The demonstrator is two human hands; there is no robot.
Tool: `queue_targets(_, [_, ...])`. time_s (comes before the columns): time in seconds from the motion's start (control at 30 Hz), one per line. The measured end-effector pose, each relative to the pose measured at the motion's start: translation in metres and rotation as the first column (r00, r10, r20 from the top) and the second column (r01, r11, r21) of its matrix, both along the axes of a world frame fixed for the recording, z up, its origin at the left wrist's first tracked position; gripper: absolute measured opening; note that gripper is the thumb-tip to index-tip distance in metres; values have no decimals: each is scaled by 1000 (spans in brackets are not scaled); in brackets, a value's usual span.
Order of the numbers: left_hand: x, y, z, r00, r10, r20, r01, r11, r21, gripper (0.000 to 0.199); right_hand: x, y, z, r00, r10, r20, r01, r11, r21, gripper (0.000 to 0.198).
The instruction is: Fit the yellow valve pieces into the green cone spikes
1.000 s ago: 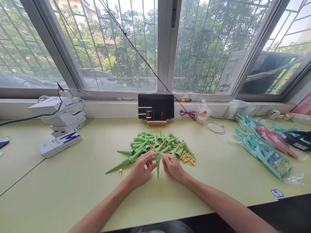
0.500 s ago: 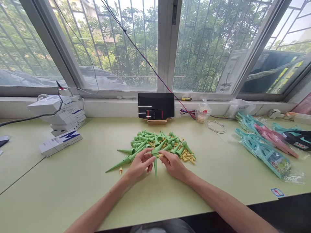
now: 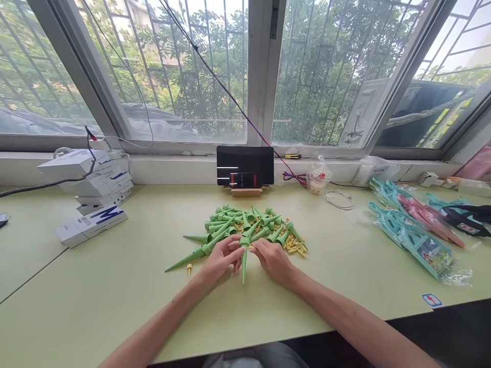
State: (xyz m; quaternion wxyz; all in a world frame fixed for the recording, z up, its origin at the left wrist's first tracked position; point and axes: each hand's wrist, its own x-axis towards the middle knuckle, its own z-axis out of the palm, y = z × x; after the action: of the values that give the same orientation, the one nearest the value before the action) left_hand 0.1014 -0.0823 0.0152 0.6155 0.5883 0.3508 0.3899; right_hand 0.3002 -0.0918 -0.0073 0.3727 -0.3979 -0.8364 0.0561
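Pinched upright in my left hand (image 3: 221, 259) is a green plastic watering spike (image 3: 244, 258), its capped wide end up and its point down. My right hand (image 3: 273, 259) grips a small yellow plug (image 3: 251, 248) sideways against the spike's upper side; whether the plug sits in a hole there is too small to tell. Right behind both hands lies a heap of green spikes (image 3: 218, 230). Many loose yellow plugs (image 3: 297, 249) lie at the heap's right side, and a single yellow piece with an orange-tinted top (image 3: 189, 269) stands apart, left of my left hand.
A phone (image 3: 245, 180) leans on a dark tablet (image 3: 268, 163) on a cardboard stand at the back. White boxes (image 3: 92, 225) are stacked at left. Bagged teal tools (image 3: 414, 240) lie at right, near a coiled white cable (image 3: 339, 200). The table edge (image 3: 307, 337) is close in front.
My right fingers have closed in around the yellow plug, beside the spike. The spike stays in my left hand, slightly lower; the whole view has shifted a little.
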Motion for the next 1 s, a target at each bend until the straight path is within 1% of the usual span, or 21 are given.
queue_targets(0.07, [1,0,-3,1000,-3,0,3,1000,2,48,0,1,-3,1000,13,-5,-13,1000,-4,43])
queue_targets(0.17, [2,0,-7,1000,-8,0,8,1000,17,51,-2,2,-9,997,13,-72,-17,999,-49,44])
queue_targets(0.33, [2,1,-11,1000,2,-24,0,998,67,51,-11,0,-11,961,-14,-277,-45,977,-208,47])
queue_targets(0.43, [2,1,-14,999,17,-47,-12,994,107,50,-16,-2,-7,917,-48,-396,-104,931,-351,51])
queue_targets(0.53, [2,3,-16,996,28,-87,-16,991,134,48,-17,-2,-4,879,-59,-472,-203,851,-484,55])
queue_targets(0.6, [2,4,-18,994,27,-102,-13,990,139,47,-18,-1,-4,861,-60,-506,-252,813,-525,56])
queue_targets(0.63, [2,4,-18,994,28,-102,-13,990,139,47,-18,-1,-3,855,-63,-515,-262,805,-532,57])
queue_targets(0.73, [2,4,-15,995,34,-90,-22,991,129,47,-18,-1,-3,852,-70,-518,-252,814,-524,57])
queue_targets(0.87, [2,1,-4,997,33,-74,-26,996,91,48,-15,0,-1,883,-45,-468,-197,868,-456,52])
queue_targets(0.93, [2,0,2,997,36,-74,-31,997,65,47,-12,0,-1,898,-32,-439,-169,896,-411,45])
queue_targets(1.0, [0,0,7,997,43,-65,-40,998,45,47,-9,0,0,912,-13,-410,-157,912,-379,38])
